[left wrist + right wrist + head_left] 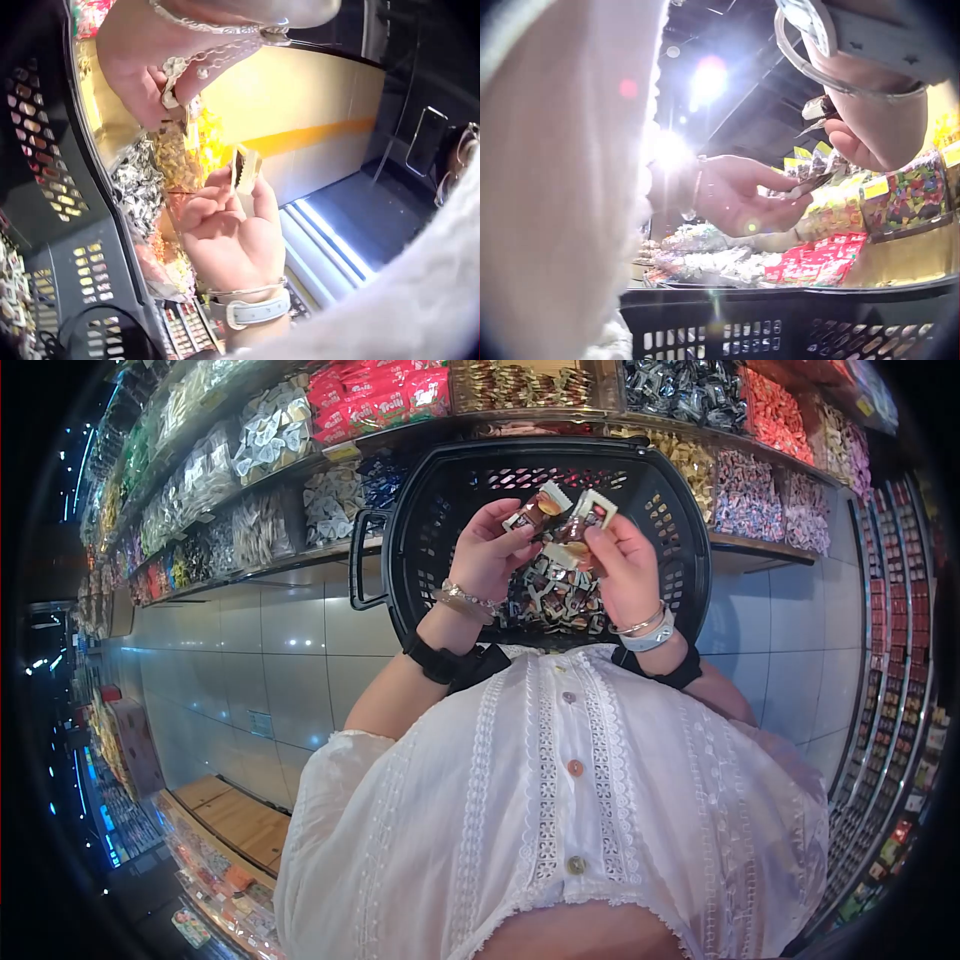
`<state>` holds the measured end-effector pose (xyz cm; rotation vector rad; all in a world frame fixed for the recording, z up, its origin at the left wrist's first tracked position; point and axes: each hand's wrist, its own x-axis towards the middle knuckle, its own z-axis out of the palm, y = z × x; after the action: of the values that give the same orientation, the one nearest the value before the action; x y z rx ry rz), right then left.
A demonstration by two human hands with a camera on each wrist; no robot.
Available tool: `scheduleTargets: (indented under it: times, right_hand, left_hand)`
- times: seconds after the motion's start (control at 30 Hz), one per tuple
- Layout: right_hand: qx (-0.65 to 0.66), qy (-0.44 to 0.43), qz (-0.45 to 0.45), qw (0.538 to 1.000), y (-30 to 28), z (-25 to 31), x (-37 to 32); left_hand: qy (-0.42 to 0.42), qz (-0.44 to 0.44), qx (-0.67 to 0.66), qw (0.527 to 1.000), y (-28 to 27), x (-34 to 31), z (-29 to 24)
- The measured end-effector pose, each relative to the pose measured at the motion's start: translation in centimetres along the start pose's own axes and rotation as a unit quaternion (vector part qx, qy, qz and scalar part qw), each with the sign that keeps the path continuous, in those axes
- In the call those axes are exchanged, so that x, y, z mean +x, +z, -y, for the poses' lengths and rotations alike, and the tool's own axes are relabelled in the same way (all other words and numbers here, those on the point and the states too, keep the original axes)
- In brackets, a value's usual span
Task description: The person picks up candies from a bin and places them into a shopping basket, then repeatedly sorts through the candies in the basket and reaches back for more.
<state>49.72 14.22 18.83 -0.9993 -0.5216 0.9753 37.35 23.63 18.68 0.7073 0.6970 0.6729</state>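
My left hand (486, 555) pinches a small wrapped candy (538, 510) in a brown and clear wrapper, between thumb and fingers. Close beside it, my right hand (627, 568) holds another wrapped candy (592, 510) with pale crimped ends. A further cream-coloured wrapper end (566, 554) shows just below, between the two hands. Both hands are raised over a black shopping basket (400, 575), whose bottom is covered with many similar wrapped candies (555, 600). In the left wrist view, the right hand's fingers (196, 210) are curled up around a cream and dark wrapper (244, 174).
Shelves of loose wrapped sweets run behind the basket, with red packets (380, 405) at the upper middle and orange-red sweets (778, 425) to the right. The basket's handle (362, 565) sticks out at its left. Tiled floor (255, 650) lies below, and a wooden surface (225, 815) stands lower left.
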Motion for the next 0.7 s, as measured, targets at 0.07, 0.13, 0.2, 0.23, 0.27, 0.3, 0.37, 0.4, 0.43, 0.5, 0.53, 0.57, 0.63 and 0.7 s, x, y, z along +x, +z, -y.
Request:
scheduleTargets:
  times: [0.07,0.13,0.2,0.23,0.27,0.3,0.37,0.4,0.43,0.5,0.53,0.57,0.63,0.7]
  right_hand:
    - [0.029,0.019,0.012,0.999,-0.2,-1.3,0.4]
    - [0.048,0.015,-0.003,0.999,0.2,-1.3,0.8]
    - [0.067,0.008,-0.016,0.998,0.3,-1.2,1.1]
    - [0.048,0.008,-0.015,0.999,0.0,-1.3,1.3]
    - [0.029,0.007,-0.013,0.999,-0.1,-1.2,1.4]
    - [0.029,0.006,-0.012,1.000,0.0,-1.1,1.4]
    - [0.062,0.026,-0.018,0.998,0.5,-0.8,1.3]
    - [0.061,0.025,-0.016,0.998,0.4,-0.8,1.4]
    - [0.057,0.026,-0.007,0.998,0.2,-1.0,1.5]
    - [0.052,0.026,0.004,0.998,0.2,-1.0,1.6]
    - [0.046,0.027,0.003,0.999,0.5,-0.8,1.5]
    - [0.039,0.028,0.002,0.999,0.6,-0.7,1.5]
    - [0.004,0.033,0.016,0.999,-0.2,-1.2,1.6]
    - [-0.033,0.046,0.031,0.998,-0.5,-1.3,1.7]
  left_hand:
    - [-0.004,0.011,0.004,1.000,0.3,0.2,0.4]
    - [-0.006,0.023,0.008,1.000,0.6,0.3,0.7]
    - [0.037,0.029,0.061,0.997,1.0,0.3,0.7]
    - [0.057,0.043,0.071,0.995,1.4,0.2,0.5]
    - [0.059,0.044,0.071,0.995,1.8,-0.1,0.3]
    - [0.085,0.057,0.120,0.987,2.3,-0.5,0.0]
    - [0.131,0.081,0.177,0.972,2.5,-0.4,0.3]
    - [0.133,0.081,0.177,0.972,2.6,-0.4,0.3]
    - [0.143,0.080,0.200,0.966,2.7,-0.4,0.3]
    - [0.155,0.078,0.222,0.959,2.9,-0.4,0.3]
    - [0.158,0.076,0.203,0.963,3.0,-0.4,0.4]
    - [0.162,0.074,0.184,0.967,3.1,-0.4,0.4]
    - [0.183,0.063,0.204,0.960,2.9,-0.1,0.6]
    - [0.206,0.054,0.223,0.951,2.8,0.1,0.6]
